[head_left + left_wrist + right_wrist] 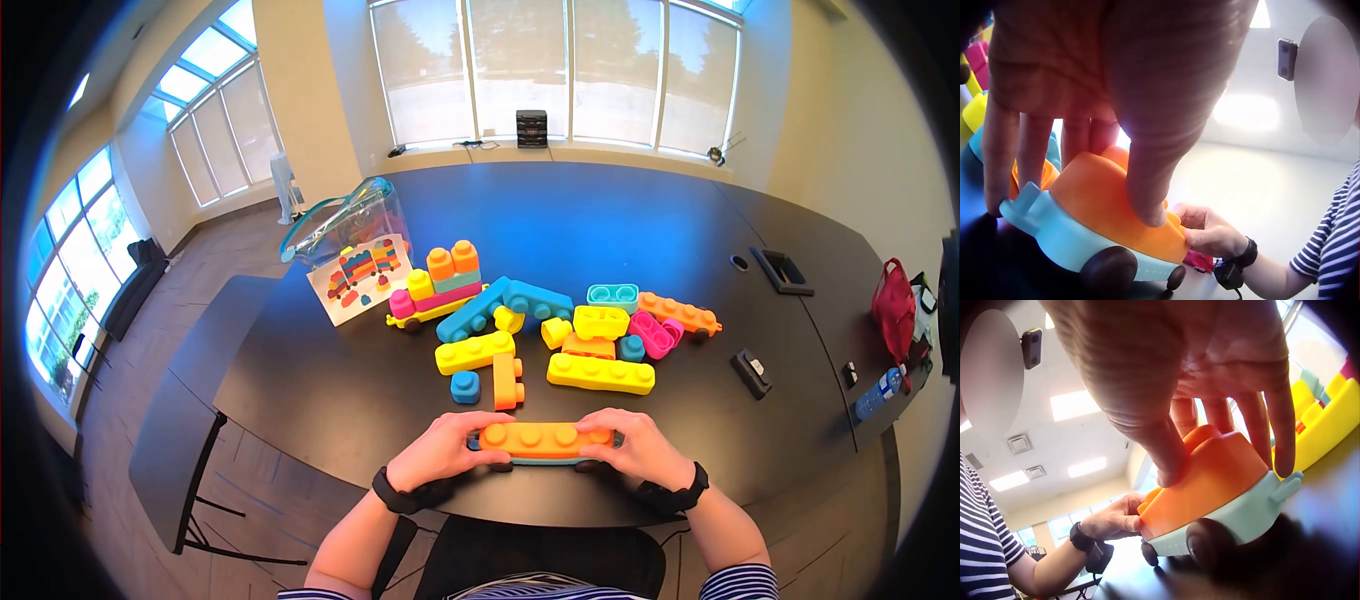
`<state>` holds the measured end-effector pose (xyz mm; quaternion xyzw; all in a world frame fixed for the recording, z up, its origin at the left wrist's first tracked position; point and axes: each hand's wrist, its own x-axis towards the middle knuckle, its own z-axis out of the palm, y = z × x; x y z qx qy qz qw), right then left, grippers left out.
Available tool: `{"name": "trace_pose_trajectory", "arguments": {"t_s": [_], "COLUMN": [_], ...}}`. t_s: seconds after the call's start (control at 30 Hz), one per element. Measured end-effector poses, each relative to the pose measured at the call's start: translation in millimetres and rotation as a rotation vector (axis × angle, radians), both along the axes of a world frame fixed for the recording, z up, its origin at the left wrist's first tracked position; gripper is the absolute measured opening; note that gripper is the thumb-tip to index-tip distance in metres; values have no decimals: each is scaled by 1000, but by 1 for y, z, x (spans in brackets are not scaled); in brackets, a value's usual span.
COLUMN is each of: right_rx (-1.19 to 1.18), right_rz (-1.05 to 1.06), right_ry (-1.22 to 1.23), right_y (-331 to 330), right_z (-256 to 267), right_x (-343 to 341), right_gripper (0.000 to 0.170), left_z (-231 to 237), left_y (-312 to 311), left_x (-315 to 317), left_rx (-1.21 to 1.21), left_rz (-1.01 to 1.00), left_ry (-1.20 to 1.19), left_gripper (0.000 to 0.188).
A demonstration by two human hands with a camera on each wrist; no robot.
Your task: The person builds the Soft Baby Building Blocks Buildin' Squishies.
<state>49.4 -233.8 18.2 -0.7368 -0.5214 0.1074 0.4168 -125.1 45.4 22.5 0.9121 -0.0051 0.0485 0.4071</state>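
Head view: hands point(437, 450) point(642, 446) grip orange block point(532, 438); clear bag point(378, 218) with printed card point(360, 278).

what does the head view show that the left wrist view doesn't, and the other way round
Only the head view: the water bottle, the side table and the black chair in front of the person.

Only the left wrist view: the full round side of a dark wheel, and a small gray device near the person's head.

Both: the orange block on its light-blue base, with the left hand and right hand holding opposite ends, plus the striped clothing.
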Motion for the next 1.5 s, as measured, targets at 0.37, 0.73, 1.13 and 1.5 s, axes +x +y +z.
{"name": "trace_pose_trajectory", "arguments": {"t_s": [0.37, 0.73, 1.13, 1.5], "right_rx": [-55, -85, 16, 19], "right_rz": [-50, -95, -94, -91], "right_ry": [93, 106, 55, 58], "right_y": [-20, -37, -32, -23], "right_z": [3, 4, -5, -3], "right_x": [9, 13, 9, 3], "right_gripper": [32, 35, 31, 30], "left_z": [7, 10, 8, 33], "left_y": [-23, 40, 42, -21], "left_x": [10, 17, 27, 8], "left_rx": [-14, 255, -3, -143], "left_rz": [-4, 327, 237, 19], "left_ry": [-16, -205, -74, -142], "left_gripper": [58, 54, 53, 55]}}
